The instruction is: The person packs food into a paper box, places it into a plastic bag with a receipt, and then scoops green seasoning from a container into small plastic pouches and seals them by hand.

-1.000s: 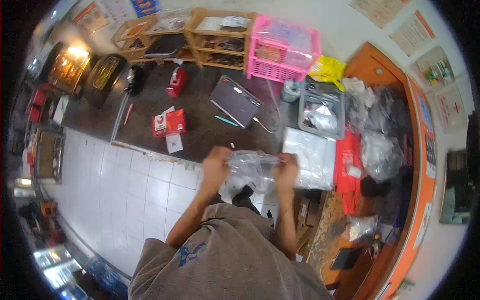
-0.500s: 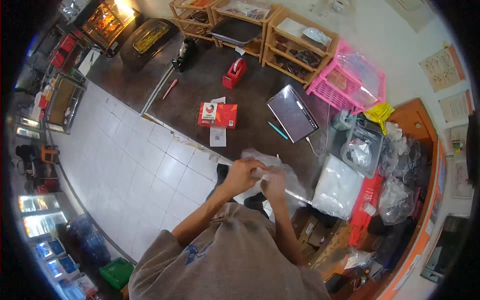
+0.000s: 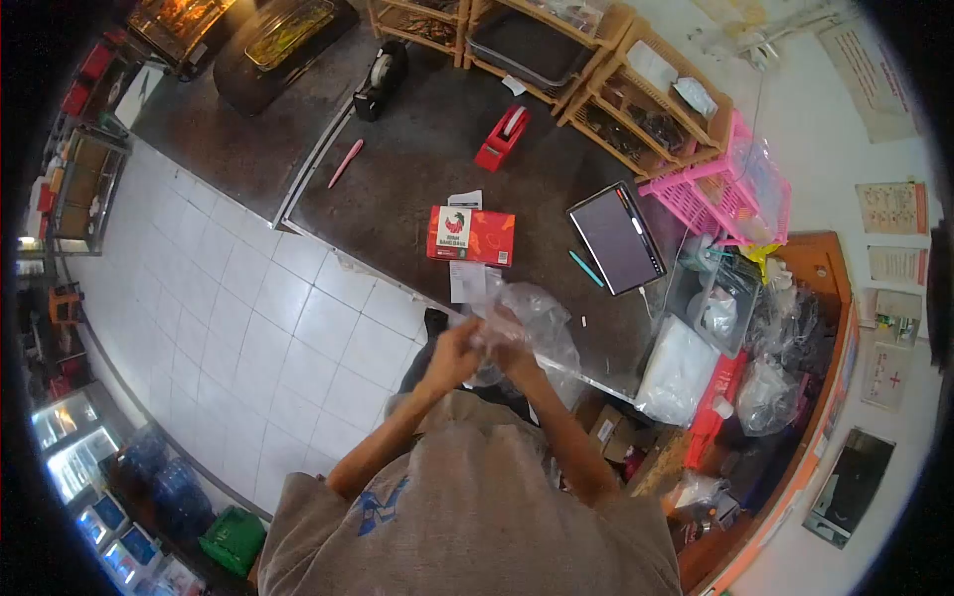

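Observation:
A clear plastic bag (image 3: 545, 323) hangs over the counter's front edge, between my body and the red box. My left hand (image 3: 455, 355) pinches the gathered top of the bag. Right beside it, my right hand (image 3: 511, 350) grips the same bag, its fingers partly hidden by the film. Just beyond the hands lies a red printed food box (image 3: 487, 238), with a white paper slip (image 3: 467, 282) sticking out on its near side. The bag's far edge comes close to that slip.
On the dark counter (image 3: 358, 223) are a tablet (image 3: 616, 238), a teal pen (image 3: 586, 268), a pink pen (image 3: 346, 164), a red tape dispenser (image 3: 502, 139) and a black one (image 3: 381, 81). To the right sits a stack of white plastic bags (image 3: 678, 372) near a pink basket (image 3: 730, 189).
The view has shifted, so the counter things appear moved. Both hands, still on the bag, have come nearer the red box, and the bag now spreads out more openly beyond them.

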